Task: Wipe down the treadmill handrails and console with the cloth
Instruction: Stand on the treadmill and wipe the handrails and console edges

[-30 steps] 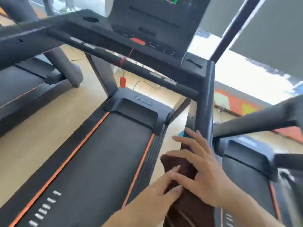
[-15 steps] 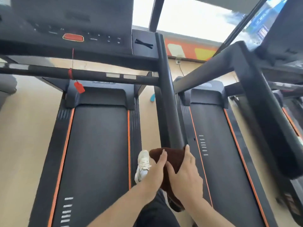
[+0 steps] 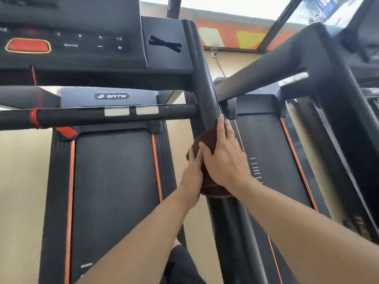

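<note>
A black treadmill (image 3: pixel 114 181) with orange-edged belt filled the left of the view, and a second treadmill (image 3: pixel 270 160) stood just beside it on the right, its own slanted rail (image 3: pixel 256 78) crossing behind. The console (image 3: pixel 69 44) with its red stop button (image 3: pixel 27 45) sat at upper left, above a crossbar (image 3: pixel 102 117) tied with red cord (image 3: pixel 33 118). The right handrail (image 3: pixel 202 78) ran down from the console's corner. A brown cloth (image 3: pixel 207 138) was wrapped around that handrail. The right hand (image 3: pixel 224 158) lay over the cloth, fingers (image 3: pixel 220 126) extended and curled round the rail; the left hand (image 3: pixel 192 173) pressed the cloth's left side, fingers (image 3: pixel 192 155) fairly straight.
</note>
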A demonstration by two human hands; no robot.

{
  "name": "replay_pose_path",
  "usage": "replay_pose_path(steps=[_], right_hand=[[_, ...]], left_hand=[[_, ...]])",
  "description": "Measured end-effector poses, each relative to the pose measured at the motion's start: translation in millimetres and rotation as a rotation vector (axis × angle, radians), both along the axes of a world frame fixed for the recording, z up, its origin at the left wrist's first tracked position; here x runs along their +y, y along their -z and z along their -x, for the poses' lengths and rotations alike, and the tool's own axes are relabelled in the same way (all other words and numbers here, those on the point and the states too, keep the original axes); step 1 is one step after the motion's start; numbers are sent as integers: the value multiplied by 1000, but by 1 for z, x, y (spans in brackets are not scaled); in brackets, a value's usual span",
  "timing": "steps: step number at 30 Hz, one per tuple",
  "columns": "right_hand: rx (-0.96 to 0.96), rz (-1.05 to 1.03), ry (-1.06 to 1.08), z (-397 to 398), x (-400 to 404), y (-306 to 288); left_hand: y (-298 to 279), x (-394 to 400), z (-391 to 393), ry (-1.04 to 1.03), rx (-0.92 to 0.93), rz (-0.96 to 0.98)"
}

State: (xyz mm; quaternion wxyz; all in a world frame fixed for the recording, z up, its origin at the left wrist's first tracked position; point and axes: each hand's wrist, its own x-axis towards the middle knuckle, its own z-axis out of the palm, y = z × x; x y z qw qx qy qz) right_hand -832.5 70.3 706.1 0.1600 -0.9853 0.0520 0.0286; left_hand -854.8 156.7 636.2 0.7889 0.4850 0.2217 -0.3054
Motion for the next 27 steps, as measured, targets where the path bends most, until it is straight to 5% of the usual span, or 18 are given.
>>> replay_pose_path(steps=[12, 20, 27], right_hand=[[-9, -65, -34, -122, 18, -10], [152, -447, 97, -100, -7, -10], [337, -1095, 475, 50, -45, -10]], left_hand=[[4, -6, -79, -70, -76, -125], [-38, 0, -24, 107, -107, -306], [-59, -10, 90, 226, -274, -447]])
